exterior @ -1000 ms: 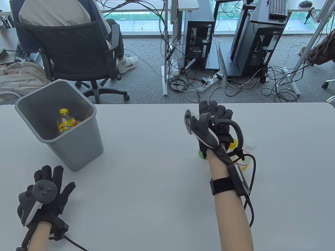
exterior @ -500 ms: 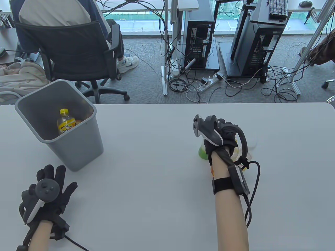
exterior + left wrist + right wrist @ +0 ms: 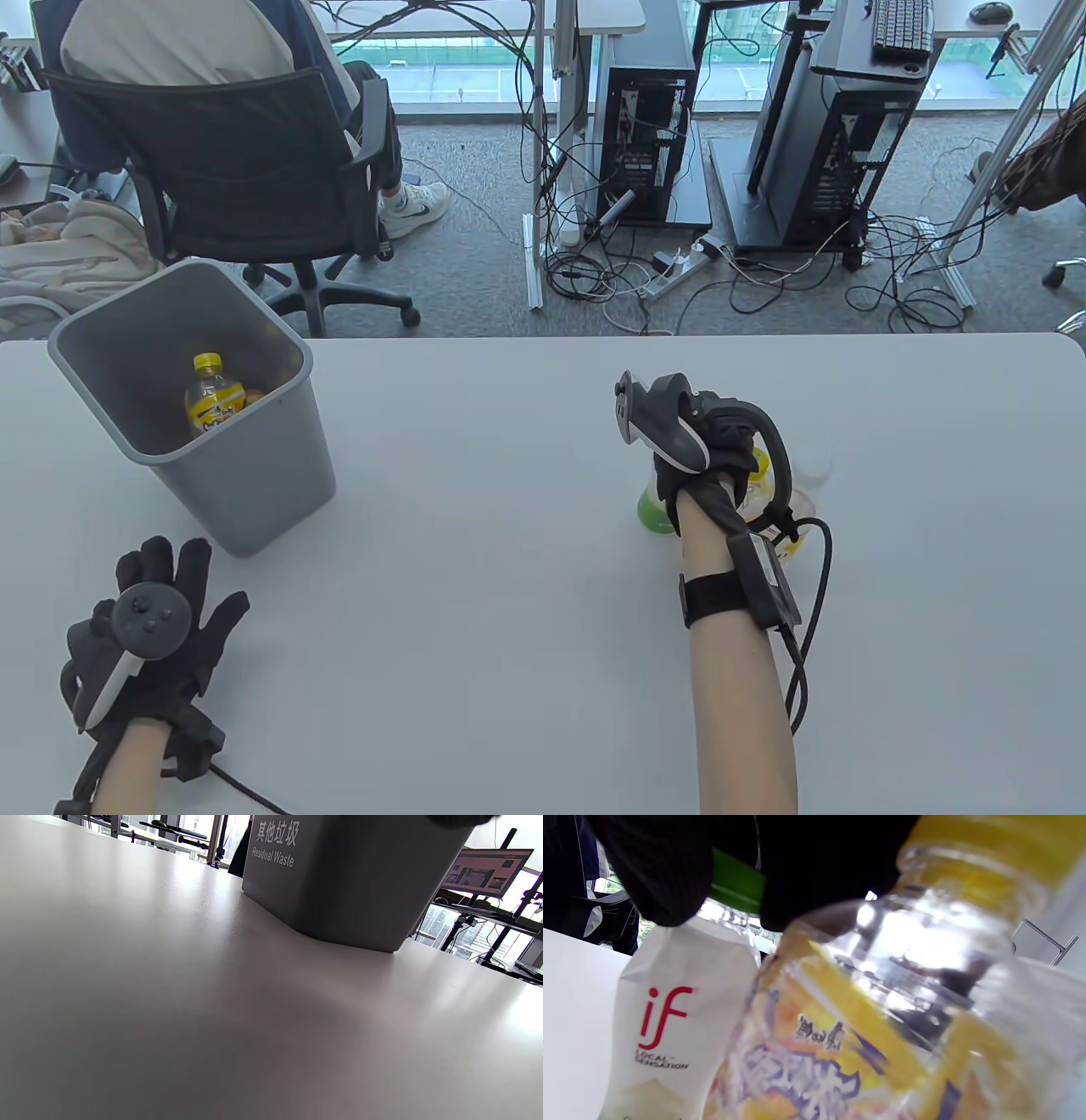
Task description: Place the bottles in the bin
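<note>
Bottles stand clustered under the right hand (image 3: 708,441), whose fingers (image 3: 666,870) pinch the green-capped bottle (image 3: 670,1018) at its cap, probably light, slick plastic best held there, well apart from the bin (image 3: 254,475); left hand (image 3: 148,628) rests spread on the counter (image 3: 475,594).

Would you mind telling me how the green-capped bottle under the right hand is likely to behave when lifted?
The green-capped bottle looks like light plastic with a smooth sleeve, so probably slippery. The right hand seems to grip near its cap, so it may swing. The yellow-capped bottle stands close and could get knocked over.
</note>
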`<move>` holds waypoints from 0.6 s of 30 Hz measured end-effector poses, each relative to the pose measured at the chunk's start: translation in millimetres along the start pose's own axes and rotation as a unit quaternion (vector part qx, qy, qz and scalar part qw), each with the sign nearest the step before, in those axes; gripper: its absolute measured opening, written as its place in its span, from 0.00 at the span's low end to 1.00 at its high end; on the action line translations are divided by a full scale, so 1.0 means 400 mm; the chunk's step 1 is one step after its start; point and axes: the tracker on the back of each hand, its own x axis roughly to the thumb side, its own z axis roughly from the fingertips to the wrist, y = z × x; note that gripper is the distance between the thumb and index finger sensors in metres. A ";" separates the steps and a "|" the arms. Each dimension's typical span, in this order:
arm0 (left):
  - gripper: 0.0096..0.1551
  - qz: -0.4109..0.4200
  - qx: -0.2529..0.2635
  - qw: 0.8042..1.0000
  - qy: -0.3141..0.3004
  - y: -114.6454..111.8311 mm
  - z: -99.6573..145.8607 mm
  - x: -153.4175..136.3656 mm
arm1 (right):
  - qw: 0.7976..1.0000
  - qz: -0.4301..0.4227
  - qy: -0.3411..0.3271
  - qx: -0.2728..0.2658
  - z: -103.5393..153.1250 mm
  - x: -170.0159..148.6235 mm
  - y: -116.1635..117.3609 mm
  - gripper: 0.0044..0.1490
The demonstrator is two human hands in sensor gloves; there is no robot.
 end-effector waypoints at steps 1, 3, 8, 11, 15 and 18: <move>0.51 0.001 0.001 1.000 0.000 0.000 0.000 -0.001 | 1.000 -0.002 0.000 -0.003 -0.001 -0.001 0.001 0.38; 0.51 0.002 0.001 1.000 0.000 0.000 0.000 -0.001 | 1.000 -0.005 0.002 0.003 -0.003 -0.006 0.000 0.38; 0.51 0.005 0.001 1.000 0.000 0.000 0.000 -0.003 | 0.998 -0.039 0.008 -0.038 0.001 -0.009 -0.040 0.38; 0.51 0.006 0.001 1.000 0.000 0.000 0.001 -0.004 | 0.992 -0.092 0.003 -0.088 0.017 -0.002 -0.094 0.37; 0.51 0.006 0.003 1.000 0.000 0.001 0.001 -0.005 | 0.973 -0.170 -0.012 -0.157 0.049 0.024 -0.178 0.37; 0.51 0.004 0.003 1.000 0.001 0.000 0.002 -0.006 | 0.954 -0.212 -0.035 -0.209 0.081 0.063 -0.253 0.37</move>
